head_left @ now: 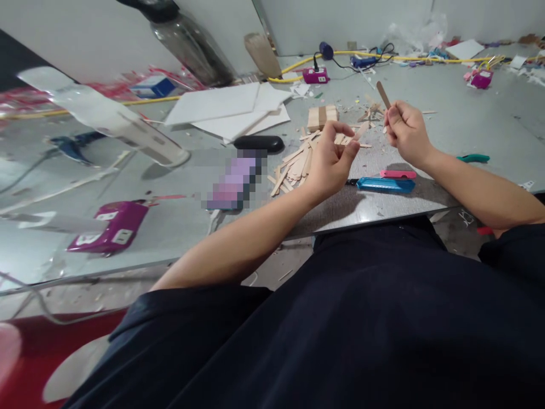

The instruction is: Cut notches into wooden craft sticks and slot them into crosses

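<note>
My left hand (334, 158) is above the near edge of the table, thumb and fingertips closed around a short, pale piece of craft stick (361, 132). To its right, my right hand (406, 130) is a fist around a brown craft stick (382, 94), whose rounded end points up and away. Under and beside my left hand lies a loose pile of pale craft sticks (300, 163). Behind it is a banded bundle of craft sticks (315, 118). A blue utility knife (385, 184) and a pink cutter (397, 174) lie between my forearms.
A blurred-out phone (234, 180) and a black case (259, 144) lie left of the pile. Farther left are a clear bottle (140, 133) and a purple power socket (113, 227). White sheets (221, 105) and a yellow cable (400, 57) lie behind. Green-handled pliers (474, 158) sit by my right forearm.
</note>
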`<action>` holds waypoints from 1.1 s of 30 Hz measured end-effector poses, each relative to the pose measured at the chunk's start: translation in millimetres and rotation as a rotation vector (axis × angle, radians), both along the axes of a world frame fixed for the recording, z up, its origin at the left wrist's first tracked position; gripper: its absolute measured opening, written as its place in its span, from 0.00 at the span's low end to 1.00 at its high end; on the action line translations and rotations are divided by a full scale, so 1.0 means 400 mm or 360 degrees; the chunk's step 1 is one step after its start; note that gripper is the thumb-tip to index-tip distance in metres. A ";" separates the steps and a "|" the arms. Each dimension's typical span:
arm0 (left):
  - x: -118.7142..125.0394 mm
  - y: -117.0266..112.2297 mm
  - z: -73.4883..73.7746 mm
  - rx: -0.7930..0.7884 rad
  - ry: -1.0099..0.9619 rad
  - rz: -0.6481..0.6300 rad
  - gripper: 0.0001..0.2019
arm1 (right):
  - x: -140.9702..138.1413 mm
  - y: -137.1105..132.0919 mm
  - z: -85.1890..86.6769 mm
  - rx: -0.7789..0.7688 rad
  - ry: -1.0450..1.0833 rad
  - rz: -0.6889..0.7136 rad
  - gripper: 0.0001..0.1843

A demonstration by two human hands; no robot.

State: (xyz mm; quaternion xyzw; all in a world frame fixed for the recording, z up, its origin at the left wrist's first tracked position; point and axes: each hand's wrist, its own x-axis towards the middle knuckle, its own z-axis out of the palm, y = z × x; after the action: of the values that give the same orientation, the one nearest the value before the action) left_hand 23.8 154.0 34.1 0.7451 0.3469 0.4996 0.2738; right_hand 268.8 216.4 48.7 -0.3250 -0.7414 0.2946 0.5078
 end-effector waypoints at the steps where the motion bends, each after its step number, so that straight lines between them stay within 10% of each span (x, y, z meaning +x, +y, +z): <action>1: -0.002 -0.001 0.006 0.0067 0.0090 0.0025 0.27 | -0.002 -0.006 0.007 -0.0036 0.0053 -0.0011 0.41; 11: -0.013 -0.005 0.028 0.0021 0.0615 -0.0247 0.19 | -0.026 -0.107 0.052 -0.0029 -0.0579 0.0237 0.43; 17: -0.026 -0.004 0.003 0.0174 0.0985 -0.0042 0.17 | -0.025 -0.124 0.037 -0.0220 -0.0721 0.0052 0.39; 26: -0.051 -0.070 -0.037 0.0724 0.0886 -0.0096 0.24 | -0.042 -0.204 0.082 -0.0466 -0.0846 0.0172 0.29; 33: -0.055 -0.110 -0.026 0.0612 0.0951 -0.0090 0.19 | -0.047 -0.198 0.066 -0.0720 -0.1011 0.0288 0.28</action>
State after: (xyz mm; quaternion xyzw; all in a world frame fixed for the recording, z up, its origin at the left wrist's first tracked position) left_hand 1.8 110.2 23.7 0.9055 0.2905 0.3081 0.0288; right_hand 250.1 137.3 75.2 -0.4369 -0.8036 0.3789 0.1407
